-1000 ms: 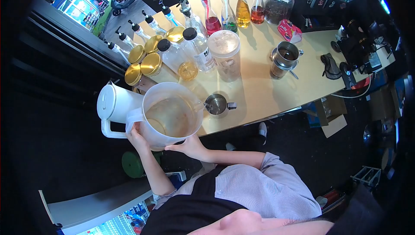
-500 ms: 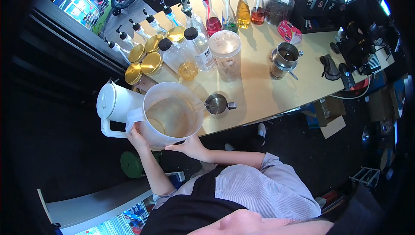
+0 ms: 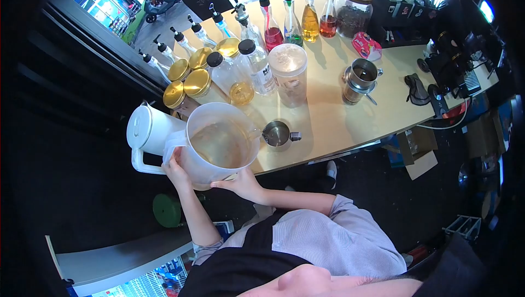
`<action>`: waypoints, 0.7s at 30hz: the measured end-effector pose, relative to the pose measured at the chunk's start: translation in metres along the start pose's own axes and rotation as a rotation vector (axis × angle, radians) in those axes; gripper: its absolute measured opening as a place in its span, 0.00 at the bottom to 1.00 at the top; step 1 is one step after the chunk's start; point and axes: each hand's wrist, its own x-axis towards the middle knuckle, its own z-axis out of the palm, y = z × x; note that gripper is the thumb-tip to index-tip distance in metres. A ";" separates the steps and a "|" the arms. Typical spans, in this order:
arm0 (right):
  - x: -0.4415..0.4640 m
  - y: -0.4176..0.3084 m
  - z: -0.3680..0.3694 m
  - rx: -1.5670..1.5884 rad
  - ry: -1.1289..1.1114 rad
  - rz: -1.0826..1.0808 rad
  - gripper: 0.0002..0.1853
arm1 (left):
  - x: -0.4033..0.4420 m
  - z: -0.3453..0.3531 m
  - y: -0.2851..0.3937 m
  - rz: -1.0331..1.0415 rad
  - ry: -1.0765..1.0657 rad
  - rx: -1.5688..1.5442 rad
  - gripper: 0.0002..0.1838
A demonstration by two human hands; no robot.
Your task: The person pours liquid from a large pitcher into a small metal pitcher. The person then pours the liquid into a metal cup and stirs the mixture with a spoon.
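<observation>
While our left hand (image 3: 176, 172) curls round the handle of the translucent pitcher (image 3: 221, 143) and our half-open right hand (image 3: 245, 186) supports its underside, it overlaps the worktop's (image 3: 328, 127) near edge. Some liquid seems left inside; we cannot tell whether any is reaching the metal cup (image 3: 276, 133).

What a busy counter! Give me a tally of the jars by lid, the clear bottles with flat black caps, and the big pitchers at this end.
Gold-lidded jars: 5
Wooden-lidded jar: 1
Clear bottles with flat black caps: 2
Translucent pitcher: 1
White lidded pitcher: 1
Total: 10
</observation>
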 end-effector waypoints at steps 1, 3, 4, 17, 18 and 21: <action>0.001 0.000 0.000 -0.001 -0.004 0.001 0.61 | 0.001 0.000 0.000 0.003 0.001 -0.003 0.19; 0.002 0.000 0.000 -0.004 0.004 0.005 0.63 | 0.004 0.001 -0.003 0.004 0.007 -0.011 0.19; 0.003 -0.002 0.000 -0.005 0.010 0.005 0.64 | 0.005 0.002 -0.003 0.008 0.008 -0.015 0.19; 0.018 -0.056 -0.007 -0.352 0.148 -0.109 0.68 | 0.014 0.008 -0.041 -0.147 -0.056 -0.415 0.28; 0.019 -0.055 -0.007 -0.426 0.146 -0.149 0.69 | 0.017 0.001 -0.057 -0.126 -0.073 -0.399 0.28; 0.021 -0.054 -0.005 -0.539 0.117 -0.209 0.70 | 0.017 0.000 -0.075 -0.107 -0.081 -0.431 0.28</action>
